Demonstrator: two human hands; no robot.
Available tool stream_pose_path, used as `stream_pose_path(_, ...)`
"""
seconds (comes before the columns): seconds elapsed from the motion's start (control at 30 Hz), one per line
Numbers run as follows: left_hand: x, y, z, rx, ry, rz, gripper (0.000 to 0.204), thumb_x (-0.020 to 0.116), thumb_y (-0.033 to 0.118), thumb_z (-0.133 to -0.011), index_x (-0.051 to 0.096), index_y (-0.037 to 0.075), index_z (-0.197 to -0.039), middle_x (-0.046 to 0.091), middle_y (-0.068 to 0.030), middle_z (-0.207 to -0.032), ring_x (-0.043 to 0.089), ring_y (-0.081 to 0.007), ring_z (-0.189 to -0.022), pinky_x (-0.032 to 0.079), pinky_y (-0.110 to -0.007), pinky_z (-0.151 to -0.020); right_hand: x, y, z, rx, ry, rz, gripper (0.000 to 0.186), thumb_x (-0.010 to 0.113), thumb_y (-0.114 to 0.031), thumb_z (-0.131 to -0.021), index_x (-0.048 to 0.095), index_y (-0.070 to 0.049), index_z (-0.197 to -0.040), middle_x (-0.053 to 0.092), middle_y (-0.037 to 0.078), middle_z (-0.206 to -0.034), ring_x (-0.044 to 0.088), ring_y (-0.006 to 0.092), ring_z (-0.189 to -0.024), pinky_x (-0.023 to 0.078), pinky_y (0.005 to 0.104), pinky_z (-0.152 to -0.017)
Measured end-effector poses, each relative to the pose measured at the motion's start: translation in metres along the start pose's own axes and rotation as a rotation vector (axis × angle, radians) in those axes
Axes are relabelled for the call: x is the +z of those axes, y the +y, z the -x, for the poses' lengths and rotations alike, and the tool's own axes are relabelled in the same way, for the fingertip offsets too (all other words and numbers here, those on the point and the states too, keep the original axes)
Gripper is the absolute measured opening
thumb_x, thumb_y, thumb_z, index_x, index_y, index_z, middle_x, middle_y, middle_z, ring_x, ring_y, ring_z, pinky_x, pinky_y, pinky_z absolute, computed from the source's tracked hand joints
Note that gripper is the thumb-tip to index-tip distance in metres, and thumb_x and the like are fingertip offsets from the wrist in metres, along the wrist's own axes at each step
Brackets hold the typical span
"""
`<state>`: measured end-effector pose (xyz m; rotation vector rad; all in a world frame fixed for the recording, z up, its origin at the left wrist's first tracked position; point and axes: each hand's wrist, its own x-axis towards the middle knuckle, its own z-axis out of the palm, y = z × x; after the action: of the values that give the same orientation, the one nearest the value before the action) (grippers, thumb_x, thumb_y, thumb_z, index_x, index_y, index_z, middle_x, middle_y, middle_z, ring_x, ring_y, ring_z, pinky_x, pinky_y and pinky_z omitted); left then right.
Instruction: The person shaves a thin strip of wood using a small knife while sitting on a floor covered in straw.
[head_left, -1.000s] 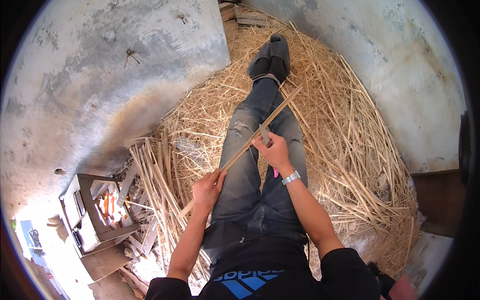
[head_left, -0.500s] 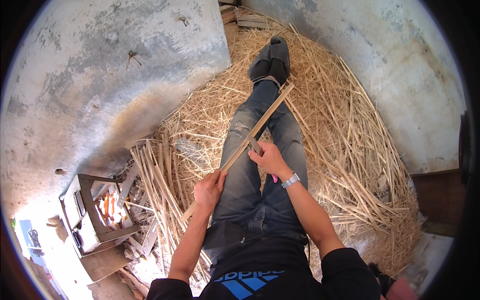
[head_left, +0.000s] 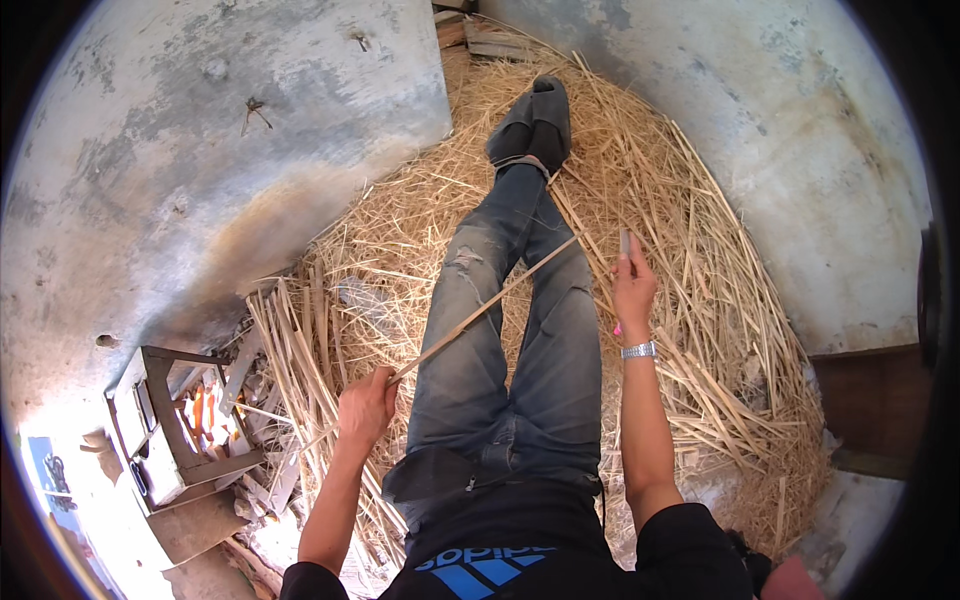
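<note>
My left hand (head_left: pixel 367 405) is closed on a long thin bamboo-like strip (head_left: pixel 481 311), which runs diagonally up to the right across my outstretched legs (head_left: pixel 465 355). My right hand (head_left: pixel 632 285) is held apart from the strip, beyond my right leg, closed on a small knife (head_left: pixel 625 242) with a flat blade pointing up; a bit of pink shows below the fingers. My feet, in dark footwear (head_left: pixel 530 120), rest together on the straw.
Straw and split strips (head_left: pixel 700 250) cover the floor around me. A bundle of strips (head_left: pixel 290 335) lies at my left beside a wooden frame (head_left: pixel 160 420) and scraps. Weathered walls stand at the left (head_left: pixel 200 150) and right (head_left: pixel 790 170). A dark board (head_left: pixel 865 400) is at the right.
My right hand with the knife has moved right, away from the strip. My left hand has shifted left and slightly down, and the strip's upper end now sits lower, near my right knee.
</note>
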<state>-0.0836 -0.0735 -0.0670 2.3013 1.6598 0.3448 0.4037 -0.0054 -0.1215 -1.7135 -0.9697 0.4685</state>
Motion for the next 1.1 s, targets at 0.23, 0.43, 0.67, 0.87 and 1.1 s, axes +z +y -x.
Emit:
stream_pose_path(0.23,-0.008,-0.018,0.021,0.011,-0.043,-0.070,0.026,0.070,0.018,-0.099,0.072,0.016,-0.125,0.068,-0.0110,-0.088,0.068,-0.0365,-0.074,0.056,-0.048,-0.067,0.044,-0.044,0.007,-0.143,-0.104,0.066,0.042,0.064,-0.011,-0.106,0.066,-0.015,-0.147,0.077,0.011,-0.084,0.070,0.0134,-0.072,0.055,0.0312,-0.069)
stream_pose_path(0.43,0.003,-0.026,0.022,0.029,-0.012,-0.094,0.027,0.073,0.020,-0.097,0.072,0.018,-0.124,0.068,-0.0094,-0.086,0.068,-0.0358,-0.070,0.057,-0.048,-0.064,0.060,-0.029,0.003,-0.097,-0.106,0.149,0.040,0.065,-0.010,-0.105,0.069,-0.015,-0.145,0.076,0.009,-0.082,0.068,0.0120,-0.071,0.053,0.0297,-0.069)
stream_pose_path(0.67,0.014,-0.033,0.023,0.058,0.032,-0.101,0.026,0.075,0.022,-0.097,0.074,0.019,-0.123,0.069,-0.0082,-0.085,0.067,-0.0339,-0.067,0.057,-0.046,-0.062,0.069,-0.020,0.000,-0.144,-0.095,0.083,0.041,0.065,-0.008,-0.103,0.070,-0.017,-0.143,0.074,0.011,-0.078,0.064,0.0154,-0.064,0.051,0.0328,-0.064)
stream_pose_path(0.87,0.015,-0.033,0.020,0.049,0.006,-0.091,0.026,0.074,0.022,-0.098,0.074,0.018,-0.123,0.068,-0.0091,-0.084,0.068,-0.0349,-0.068,0.057,-0.047,-0.062,0.082,-0.035,0.023,-0.141,-0.254,0.103,0.040,0.067,-0.005,-0.101,0.073,-0.017,-0.139,0.072,0.012,-0.075,0.059,0.0133,-0.060,0.048,0.0324,-0.061)
stream_pose_path(1.1,0.006,-0.020,0.018,0.014,-0.012,-0.089,0.025,0.074,0.023,-0.098,0.074,0.018,-0.122,0.069,-0.0089,-0.085,0.069,-0.0348,-0.070,0.057,-0.048,-0.064,0.089,-0.042,0.033,-0.200,-0.262,0.112,0.039,0.068,-0.004,-0.099,0.074,-0.016,-0.136,0.072,0.026,-0.087,0.061,0.0183,-0.059,0.049,0.0356,-0.061)
